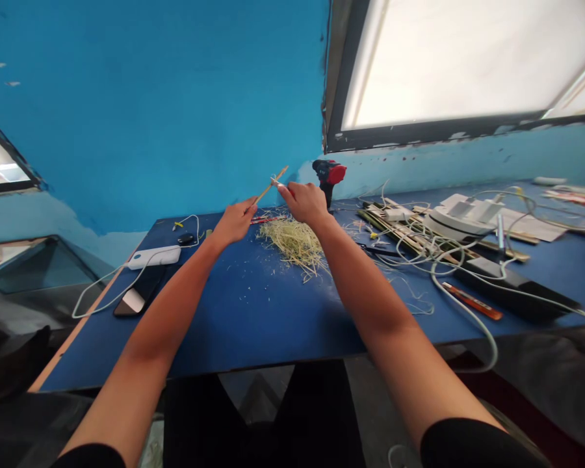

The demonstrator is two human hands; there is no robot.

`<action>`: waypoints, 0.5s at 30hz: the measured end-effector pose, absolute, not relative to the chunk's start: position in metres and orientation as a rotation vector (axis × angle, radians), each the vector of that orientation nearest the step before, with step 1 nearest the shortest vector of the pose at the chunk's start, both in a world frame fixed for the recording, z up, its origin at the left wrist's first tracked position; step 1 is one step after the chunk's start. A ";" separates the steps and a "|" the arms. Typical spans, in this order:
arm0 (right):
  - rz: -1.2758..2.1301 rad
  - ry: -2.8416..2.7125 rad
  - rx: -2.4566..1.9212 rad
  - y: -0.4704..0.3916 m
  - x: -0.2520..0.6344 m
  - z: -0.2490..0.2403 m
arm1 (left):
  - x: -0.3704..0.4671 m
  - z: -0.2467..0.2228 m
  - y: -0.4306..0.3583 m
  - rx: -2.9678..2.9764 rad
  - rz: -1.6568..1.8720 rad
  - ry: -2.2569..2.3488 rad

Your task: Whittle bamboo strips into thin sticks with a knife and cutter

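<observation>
My left hand (234,221) is closed around the lower end of a thin bamboo stick (264,194), which slants up to the right in front of the blue wall. My right hand (306,201) grips a small knife (279,185); its handle is mostly hidden in my fingers, with a bit of red showing. The blade lies against the stick near its upper end, where a pale curl of shaving sticks out. Below and between my hands, a pile of yellowish shavings (295,244) rests on the blue table (253,325).
A red and black cordless drill (329,174) stands behind my right hand. At left are a white power strip (155,257) and a phone (132,301). Tangled white cable (436,260), bamboo strips (390,227), a white model boat (461,221) and an orange cutter (472,301) cover the right side.
</observation>
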State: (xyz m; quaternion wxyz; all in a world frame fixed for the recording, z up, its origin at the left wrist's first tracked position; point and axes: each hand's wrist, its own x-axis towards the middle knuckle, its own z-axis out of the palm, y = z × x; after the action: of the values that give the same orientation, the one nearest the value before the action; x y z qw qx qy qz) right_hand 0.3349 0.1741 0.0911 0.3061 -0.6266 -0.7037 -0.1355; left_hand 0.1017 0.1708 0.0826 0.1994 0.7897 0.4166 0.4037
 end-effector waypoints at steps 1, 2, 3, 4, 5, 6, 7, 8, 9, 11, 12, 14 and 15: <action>-0.351 -1.851 -1.656 0.174 0.335 0.091 | 0.102 0.084 0.169 2.194 1.130 1.170; -0.344 -1.841 -1.649 0.174 0.336 0.092 | 0.102 0.085 0.168 2.183 1.134 1.165; -0.339 -1.832 -1.639 0.175 0.337 0.091 | 0.103 0.086 0.166 2.179 1.136 1.155; -0.334 -1.822 -1.627 0.175 0.337 0.091 | 0.103 0.087 0.165 2.185 1.128 1.148; -0.330 -1.813 -1.617 0.176 0.338 0.091 | 0.103 0.088 0.164 2.202 1.109 1.152; -0.327 -1.805 -1.609 0.177 0.338 0.090 | 0.104 0.088 0.163 2.220 1.087 1.163; -0.324 -1.799 -1.604 0.178 0.339 0.090 | 0.104 0.088 0.163 2.236 1.065 1.178; -0.322 -1.797 -1.603 0.178 0.340 0.090 | 0.104 0.088 0.163 2.251 1.047 1.194; -0.320 -1.795 -1.606 0.179 0.341 0.089 | 0.104 0.088 0.163 2.264 1.033 1.209; -0.313 -1.795 -1.626 0.181 0.342 0.089 | 0.103 0.088 0.164 2.293 1.004 1.235; -0.313 -1.795 -1.641 0.181 0.343 0.089 | 0.102 0.088 0.165 2.313 0.981 1.247; -0.326 -1.797 -1.674 0.182 0.343 0.088 | 0.100 0.088 0.167 2.370 0.923 1.255; -0.338 -1.798 -1.691 0.182 0.343 0.088 | 0.099 0.089 0.168 2.407 0.891 1.245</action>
State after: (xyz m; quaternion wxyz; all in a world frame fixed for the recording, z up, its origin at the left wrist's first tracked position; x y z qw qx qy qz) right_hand 0.3432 0.1823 0.0882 0.3196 -0.6431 -0.6839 -0.1286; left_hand 0.0986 0.1681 0.0886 0.1439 0.8350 0.4318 0.3092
